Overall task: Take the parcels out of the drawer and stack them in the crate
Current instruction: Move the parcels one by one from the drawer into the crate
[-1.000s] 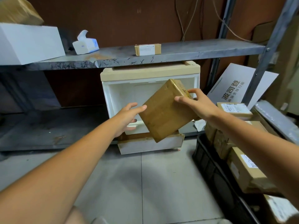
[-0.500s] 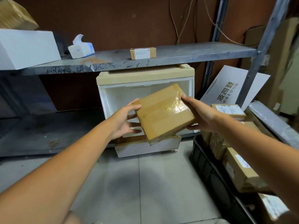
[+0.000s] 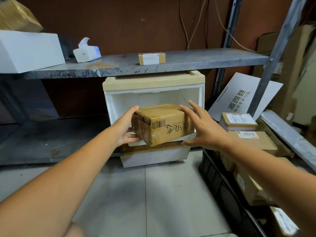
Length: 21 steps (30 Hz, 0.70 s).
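While left hand (image 3: 127, 129) grips parcel (image 3: 162, 124), right hand (image 3: 203, 129) spread wide, perhaps touching it, drawer (image 3: 153, 158) below, crate (image 3: 213, 173) right.

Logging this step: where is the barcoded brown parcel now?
Head view, centre: the brown parcel is in the air before the white drawer unit, left hand gripping its left end, right hand open at its right end.

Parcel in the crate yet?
No, the left hand holds the parcel in the air before the drawer unit, left of the crate.
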### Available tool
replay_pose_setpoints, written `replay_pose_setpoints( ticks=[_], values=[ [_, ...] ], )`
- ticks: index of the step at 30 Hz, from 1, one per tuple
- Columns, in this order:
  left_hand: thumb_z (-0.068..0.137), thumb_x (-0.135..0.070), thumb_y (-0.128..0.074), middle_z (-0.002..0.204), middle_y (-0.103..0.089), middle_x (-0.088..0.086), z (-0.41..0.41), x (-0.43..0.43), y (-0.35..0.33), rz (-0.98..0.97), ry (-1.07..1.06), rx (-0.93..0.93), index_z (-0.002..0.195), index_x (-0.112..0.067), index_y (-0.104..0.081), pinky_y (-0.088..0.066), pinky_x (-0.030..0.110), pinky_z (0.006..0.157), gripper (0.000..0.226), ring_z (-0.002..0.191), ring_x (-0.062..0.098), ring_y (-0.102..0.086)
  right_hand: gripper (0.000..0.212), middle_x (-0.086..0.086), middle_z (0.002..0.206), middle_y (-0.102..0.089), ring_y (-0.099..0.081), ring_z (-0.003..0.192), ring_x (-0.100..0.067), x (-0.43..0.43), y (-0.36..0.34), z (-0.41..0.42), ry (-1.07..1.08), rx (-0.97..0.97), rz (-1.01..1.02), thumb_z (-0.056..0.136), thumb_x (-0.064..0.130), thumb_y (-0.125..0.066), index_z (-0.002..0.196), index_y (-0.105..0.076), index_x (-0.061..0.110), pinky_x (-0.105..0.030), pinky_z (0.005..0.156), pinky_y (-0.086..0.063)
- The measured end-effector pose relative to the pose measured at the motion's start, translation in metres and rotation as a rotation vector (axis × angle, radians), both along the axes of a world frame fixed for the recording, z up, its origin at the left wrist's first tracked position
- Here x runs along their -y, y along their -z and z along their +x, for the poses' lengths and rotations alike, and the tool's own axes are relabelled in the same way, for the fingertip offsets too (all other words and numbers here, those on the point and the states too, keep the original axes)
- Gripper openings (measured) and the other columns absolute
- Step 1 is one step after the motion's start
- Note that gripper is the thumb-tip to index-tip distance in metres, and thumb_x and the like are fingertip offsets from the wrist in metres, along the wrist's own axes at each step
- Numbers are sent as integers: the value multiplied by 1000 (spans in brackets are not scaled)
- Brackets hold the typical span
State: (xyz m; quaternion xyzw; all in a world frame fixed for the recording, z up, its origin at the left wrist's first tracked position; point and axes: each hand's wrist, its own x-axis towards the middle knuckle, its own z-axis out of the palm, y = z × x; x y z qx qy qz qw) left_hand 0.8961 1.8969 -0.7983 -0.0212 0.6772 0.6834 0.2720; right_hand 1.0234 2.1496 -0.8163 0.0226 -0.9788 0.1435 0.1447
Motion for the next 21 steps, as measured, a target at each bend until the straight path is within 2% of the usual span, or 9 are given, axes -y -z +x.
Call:
replay_pose_setpoints(
  ticks=[3, 5, 7, 9, 12, 15, 17, 19, 21],
  values=[
    [85, -65, -65, 127, -59, 20, 1, 0, 0, 22, 22, 42, 133, -25, -52, -62, 41, 66, 64, 102, 34, -69, 105, -5, 155, -27, -30, 138, -26, 4, -3, -1, -44, -164, 132, 69, 38, -88, 152, -26, 22, -47, 104, -48],
    [88, -66, -60, 124, -61, 19, 1, -1, 0, 39, 18, 46, 130, -24, -55, -61, 39, 64, 60, 100, 32, -69, 97, -5, 143, -39, -37, 129, -22, 7, -6, -2, -71, -203, 142, 68, 36, -87, 147, -34, 15, -37, 104, -46],
    [94, -63, -53, 121, -63, 17, -1, -1, -1, 60, -1, 36, 121, -23, -59, -61, 41, 69, 50, 100, 32, -68, 94, -2, 134, -43, -40, 121, -18, 10, -9, -3, -65, -204, 99, 68, 40, -86, 144, -37, 15, -30, 100, -42],
    [97, -59, -51, 125, -62, 16, -5, 2, 1, 78, -19, 22, 120, -24, -61, -58, 46, 83, 44, 105, 35, -66, 91, 2, 125, -45, -41, 112, -15, 12, -12, -3, -37, -178, 44, 67, 47, -85, 140, -39, 18, -27, 93, -41],
    [99, -54, -52, 128, -62, 15, -9, 6, 3, 60, 5, -8, 114, -28, -61, -51, 51, 99, 31, 111, 36, -64, 86, 4, 124, -51, -46, 109, -13, 13, -16, -5, 5, -121, -113, 69, 49, -84, 138, -40, 21, -29, 87, -41],
    [97, -56, -53, 130, -59, 13, -5, 4, 2, 35, 64, -39, 108, -34, -60, -46, 53, 105, 25, 117, 35, -60, 80, 11, 122, -56, -56, 108, -10, 11, -21, -3, 45, -63, -330, 74, 46, -83, 139, -41, 26, -31, 87, -51],
    [93, -59, -57, 133, -56, 11, -3, 0, 3, -2, 107, -82, 117, -36, -61, -43, 54, 108, 33, 121, 33, -57, 73, 21, 113, -57, -59, 100, -3, 9, -23, 0, 58, -1, -494, 78, 44, -82, 139, -44, 29, -16, 77, -52],
    [91, -62, -58, 131, -57, 8, -2, -3, 5, -27, 136, -113, 128, -34, -60, -46, 52, 104, 46, 119, 28, -57, 69, 19, 115, -59, -60, 104, -4, 8, -24, 0, 47, 51, -614, 81, 46, -80, 139, -47, 30, -14, 74, -51],
    [92, -64, -56, 126, -62, 8, -1, -4, 6, -18, 159, -116, 128, -31, -62, -51, 47, 95, 49, 117, 26, -60, 69, 13, 120, -64, -61, 112, -11, 6, -24, -1, 59, 86, -703, 77, 57, -77, 136, -53, 31, -27, 85, -56]
  ],
)
